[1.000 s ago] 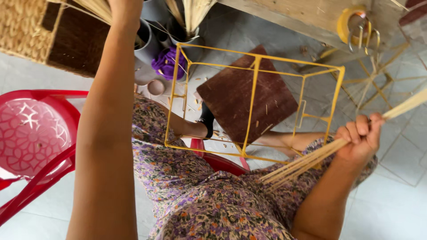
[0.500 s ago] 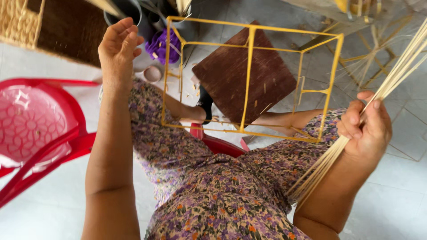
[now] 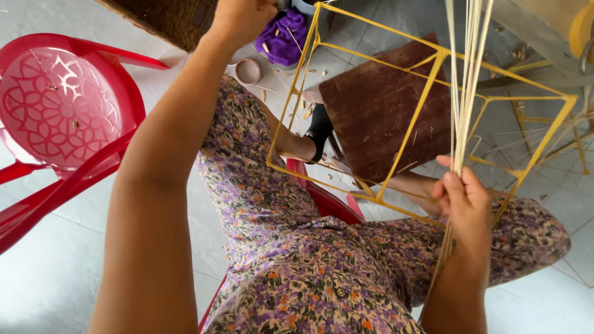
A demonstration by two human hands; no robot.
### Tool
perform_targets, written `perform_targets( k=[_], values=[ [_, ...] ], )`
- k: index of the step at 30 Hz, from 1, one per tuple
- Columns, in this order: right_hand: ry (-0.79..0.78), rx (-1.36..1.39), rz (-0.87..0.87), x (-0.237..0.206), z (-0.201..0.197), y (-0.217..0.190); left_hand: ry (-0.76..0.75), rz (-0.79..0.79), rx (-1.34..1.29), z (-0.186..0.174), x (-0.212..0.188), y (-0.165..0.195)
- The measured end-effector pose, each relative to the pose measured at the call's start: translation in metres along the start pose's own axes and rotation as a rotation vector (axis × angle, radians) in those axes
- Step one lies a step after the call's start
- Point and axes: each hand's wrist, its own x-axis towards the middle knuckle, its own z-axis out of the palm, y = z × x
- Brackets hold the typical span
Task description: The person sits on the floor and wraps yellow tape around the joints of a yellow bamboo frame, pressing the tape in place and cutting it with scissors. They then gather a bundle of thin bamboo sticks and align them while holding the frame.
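Yellow frame point(image 3: 427, 93) (over brown board point(image 3: 383, 108)) beside red chair point(image 3: 59, 114).

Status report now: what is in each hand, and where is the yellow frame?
Left hand raised, closed at the yellow frame top corner. Right hand gripping a bundle of thin cane strips, held upright. Frame over the lap, brown board beneath.

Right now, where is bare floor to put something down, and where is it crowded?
Bare tile lies at the lower left, below the red chair, and at the lower right beyond the knee. It is crowded ahead: the yellow frame, brown board, purple cloth and scattered chips fill the floor there.
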Motion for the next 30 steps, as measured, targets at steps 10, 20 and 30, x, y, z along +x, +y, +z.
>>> perform_targets(
  k=[10,20,30],
  values=[
    [0.111,0.162,0.056,-0.010,0.001,0.029,-0.569,-0.098,0.498,0.068,0.030,0.007],
    [0.134,0.222,0.153,-0.009,-0.002,0.039,-0.411,-0.155,0.516,0.102,0.025,0.003],
    [0.115,0.253,0.059,-0.007,-0.003,0.029,-0.710,-0.214,0.360,0.017,0.043,0.017]
  ],
)
